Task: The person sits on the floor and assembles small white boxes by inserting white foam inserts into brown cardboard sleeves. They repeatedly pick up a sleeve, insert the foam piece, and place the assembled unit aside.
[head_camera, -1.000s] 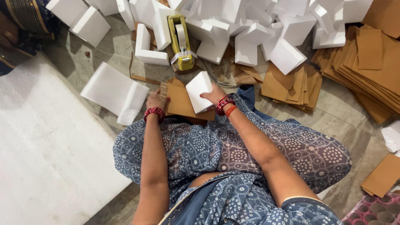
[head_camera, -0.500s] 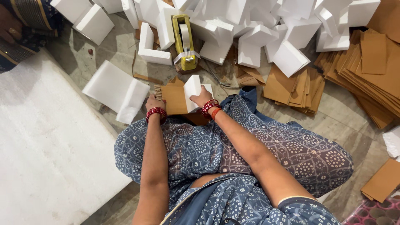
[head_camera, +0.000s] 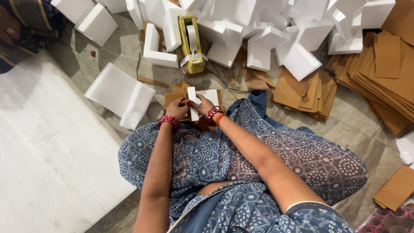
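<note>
Both hands, left hand (head_camera: 177,108) and right hand (head_camera: 202,105), pinch one white foam block (head_camera: 192,102) over brown cardboard (head_camera: 176,96). One yellow tape dispenser (head_camera: 192,43) at 12 o'clock; cardboard stack (head_camera: 388,73) at 2.

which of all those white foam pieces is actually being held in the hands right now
The small white foam block standing on edge over the brown cardboard piece, gripped between the left hand and right hand. All the others lie loose on the floor.

Far from you a yellow tape dispenser (head_camera: 192,43) sits among white foam blocks (head_camera: 267,39), brown cardboard sheets (head_camera: 384,73) stack right, a white foam sheet (head_camera: 43,164) lies left.
</note>
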